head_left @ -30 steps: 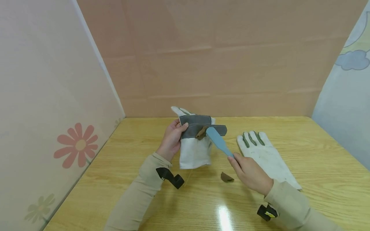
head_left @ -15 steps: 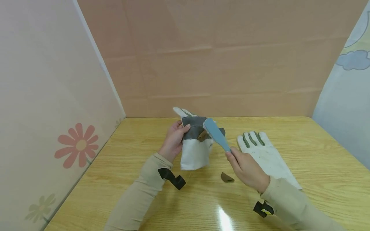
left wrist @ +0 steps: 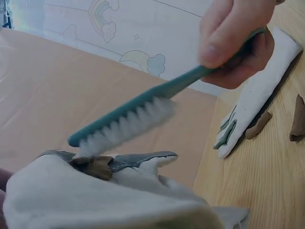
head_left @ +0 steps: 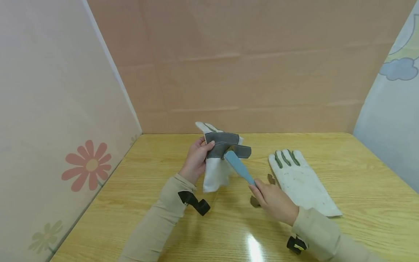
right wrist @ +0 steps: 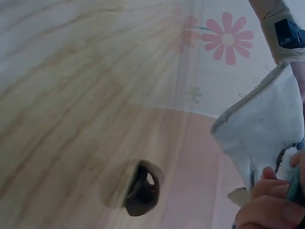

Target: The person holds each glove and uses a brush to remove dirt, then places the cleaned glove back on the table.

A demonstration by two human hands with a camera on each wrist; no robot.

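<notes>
My left hand [head_left: 196, 156] holds a white work glove [head_left: 216, 174] with a grey band up off the table, thumb over the band. In my right hand [head_left: 276, 202] is the handle of a blue brush [head_left: 240, 167]. Its white bristles [left wrist: 131, 126] face the glove in the left wrist view, right at a curled brown piece [left wrist: 97, 168] that looks like dry leaf. In the head view the brush head partly hides that piece. Two similar brown scraps lie on the table: one [head_left: 271, 179] beside a second glove, another [head_left: 254, 202] partly behind my right hand.
A second white glove [head_left: 304, 185] with green trim lies flat on the wooden table [head_left: 157, 163], to the right. Behind stands a tan backdrop [head_left: 242, 72]. A light wall with a printed red flower [head_left: 90, 165] borders the left side.
The brush rose a little, then swept down and left across the grey band, with my right hand following. A brown scrap beside the flat glove now shows where that hand was. My left hand barely shifted.
</notes>
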